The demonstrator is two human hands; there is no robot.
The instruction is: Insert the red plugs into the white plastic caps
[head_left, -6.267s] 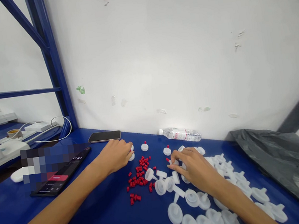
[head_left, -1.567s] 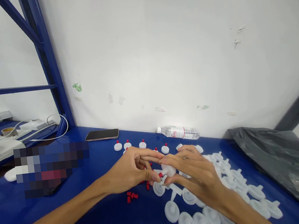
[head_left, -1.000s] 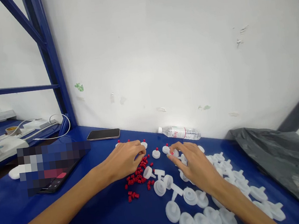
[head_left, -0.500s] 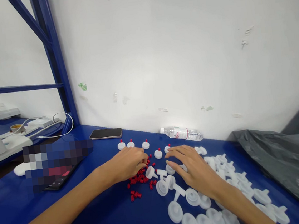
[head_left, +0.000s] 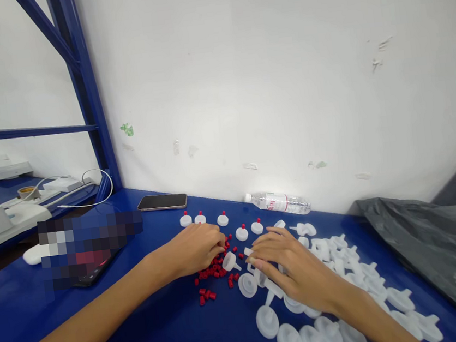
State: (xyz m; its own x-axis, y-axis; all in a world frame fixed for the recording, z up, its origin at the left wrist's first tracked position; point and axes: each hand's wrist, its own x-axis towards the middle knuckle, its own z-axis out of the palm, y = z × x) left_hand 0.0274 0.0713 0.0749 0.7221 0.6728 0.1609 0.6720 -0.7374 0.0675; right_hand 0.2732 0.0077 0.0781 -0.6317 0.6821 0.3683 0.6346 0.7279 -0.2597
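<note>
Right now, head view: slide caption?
Left hand at small red pieces, right hand among white plastic parts, blue table.

On the bench (head_left: 147, 328), the left hand (head_left: 198, 248) curls over red caps (head_left: 215, 273); the right hand (head_left: 294, 265) covers white lids (head_left: 329, 335); a bottle (head_left: 279, 202) lies near the back edge.

A marked white wall (head_left: 242, 81) stands behind the blue table (head_left: 156, 333)
</note>
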